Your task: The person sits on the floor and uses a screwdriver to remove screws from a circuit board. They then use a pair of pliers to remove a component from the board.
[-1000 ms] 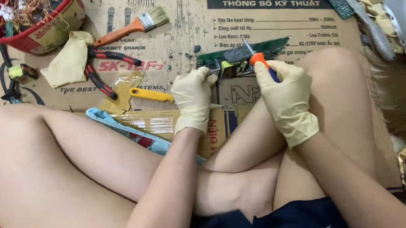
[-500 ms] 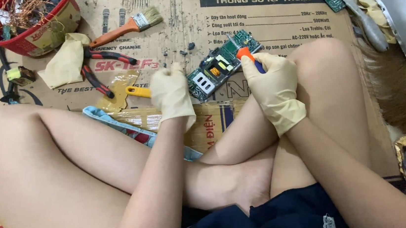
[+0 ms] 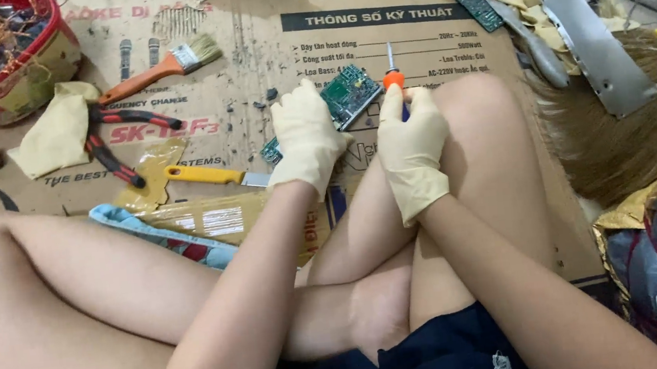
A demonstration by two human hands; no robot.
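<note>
Fingers of the gloved right hand [image 3: 412, 148] close around an orange-handled screwdriver [image 3: 392, 74], shaft pointing up and away. The gloved left hand [image 3: 306, 138] grips a green circuit board [image 3: 348, 94], tilted above the cardboard [image 3: 251, 47] just beside the right knee. Step, by appearance: dismantling the board. The next move calls for seating the tip squarely. Pliers [image 3: 111, 137], brush [image 3: 165, 68] and knife [image 3: 211, 176] lie leftward.

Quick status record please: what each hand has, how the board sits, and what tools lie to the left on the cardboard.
left hand: gloved, grip on the green circuit board
right hand: gloved, grip on the orange-handled screwdriver, shaft pointing up
board: tilted, lifted off the cardboard
tools at left: paintbrush, red-handled pliers, yellow-handled knife
far left: red basket of wire scrap
</note>
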